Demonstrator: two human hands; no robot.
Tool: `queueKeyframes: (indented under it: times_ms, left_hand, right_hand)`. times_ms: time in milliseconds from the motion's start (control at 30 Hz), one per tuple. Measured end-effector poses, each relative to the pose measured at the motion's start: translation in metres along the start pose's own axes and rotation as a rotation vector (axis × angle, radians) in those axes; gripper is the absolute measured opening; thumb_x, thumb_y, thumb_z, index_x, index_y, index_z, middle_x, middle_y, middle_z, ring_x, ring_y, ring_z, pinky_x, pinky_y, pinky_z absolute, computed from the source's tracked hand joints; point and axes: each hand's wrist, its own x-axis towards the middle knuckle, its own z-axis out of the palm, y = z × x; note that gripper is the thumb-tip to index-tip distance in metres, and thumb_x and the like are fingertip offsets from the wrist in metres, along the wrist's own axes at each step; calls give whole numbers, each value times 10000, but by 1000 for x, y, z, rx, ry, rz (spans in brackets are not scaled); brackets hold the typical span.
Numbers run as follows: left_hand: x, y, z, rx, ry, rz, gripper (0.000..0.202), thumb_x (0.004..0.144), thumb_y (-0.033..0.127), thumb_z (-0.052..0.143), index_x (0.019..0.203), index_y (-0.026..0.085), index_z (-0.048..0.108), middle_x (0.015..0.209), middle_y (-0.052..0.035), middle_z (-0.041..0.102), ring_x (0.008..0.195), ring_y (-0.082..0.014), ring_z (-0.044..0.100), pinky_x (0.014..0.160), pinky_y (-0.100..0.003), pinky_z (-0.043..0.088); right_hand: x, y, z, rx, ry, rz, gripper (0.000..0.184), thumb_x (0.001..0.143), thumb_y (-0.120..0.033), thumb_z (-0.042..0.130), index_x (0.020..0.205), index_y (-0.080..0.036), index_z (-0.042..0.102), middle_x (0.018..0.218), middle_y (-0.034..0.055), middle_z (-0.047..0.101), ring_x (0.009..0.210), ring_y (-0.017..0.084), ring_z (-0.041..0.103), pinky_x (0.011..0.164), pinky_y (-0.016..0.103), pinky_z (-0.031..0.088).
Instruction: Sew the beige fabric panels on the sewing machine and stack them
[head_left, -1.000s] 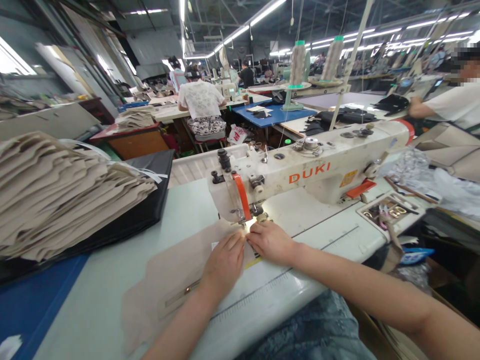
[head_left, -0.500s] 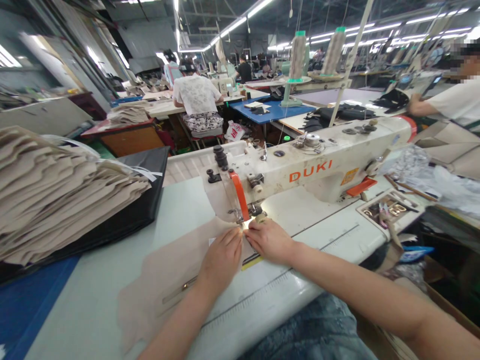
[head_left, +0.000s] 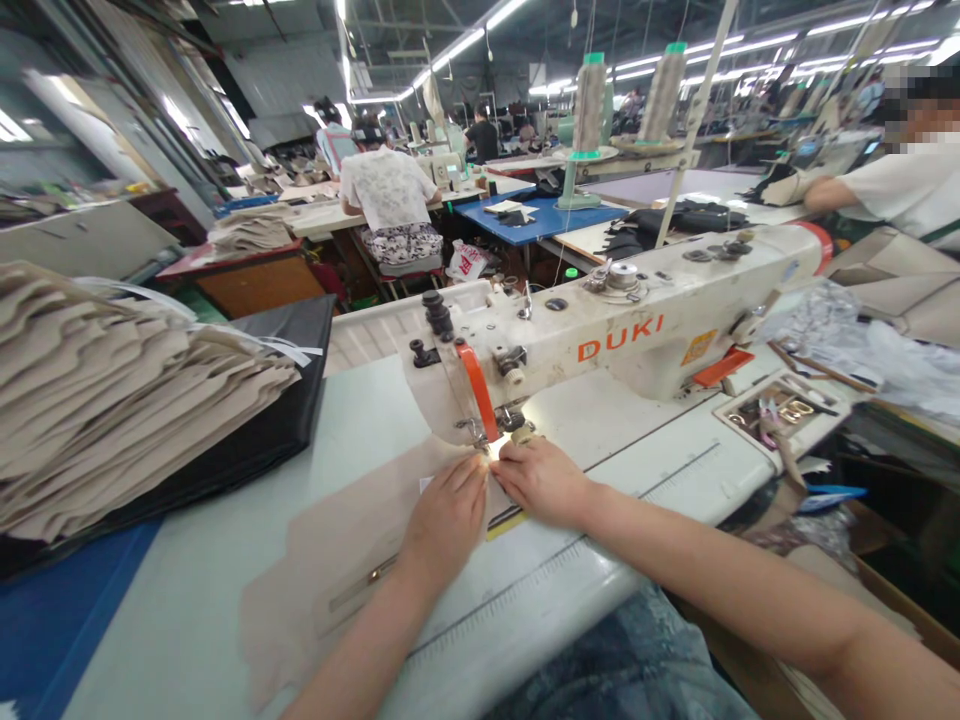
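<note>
A beige fabric panel [head_left: 337,530] with a zipper slot in it lies on the table of a white sewing machine [head_left: 622,325]. My left hand [head_left: 450,505] rests on the panel, its fingers together and their tips pressed on the fabric edge just in front of the presser foot. Close on its right, my right hand [head_left: 541,482] pinches the same edge, fingers curled. The two sets of fingertips almost touch under the lit needle area, where the fabric edge is mostly hidden. An orange guard [head_left: 478,388] comes down just behind them.
To the left, a tall stack of beige fabric pieces [head_left: 127,400] lies on black material. A tray [head_left: 780,415] with scissors and metal rings is set into the table at right. Thread cones [head_left: 589,110] stand behind the machine. Other people sit at machines beyond.
Both hands stay at the needle with hardly any movement. The whole view has shifted slightly. At right, a co-worker's arm has moved, with beige material now near the hand.
</note>
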Motion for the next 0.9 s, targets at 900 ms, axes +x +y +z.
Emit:
queueKeyframes:
  times_ms: [900]
  left_hand:
    - [-52,13,-49,98,-13,-234,425,960,237,402,1362,146,502,1395,-165,552,1307,-249,501,1055,-459,441]
  right_hand:
    - [-8,1,4,96,146,-145,226,939,-154,480,862,-146,693,829,96,663,821,219,552,753,329,417]
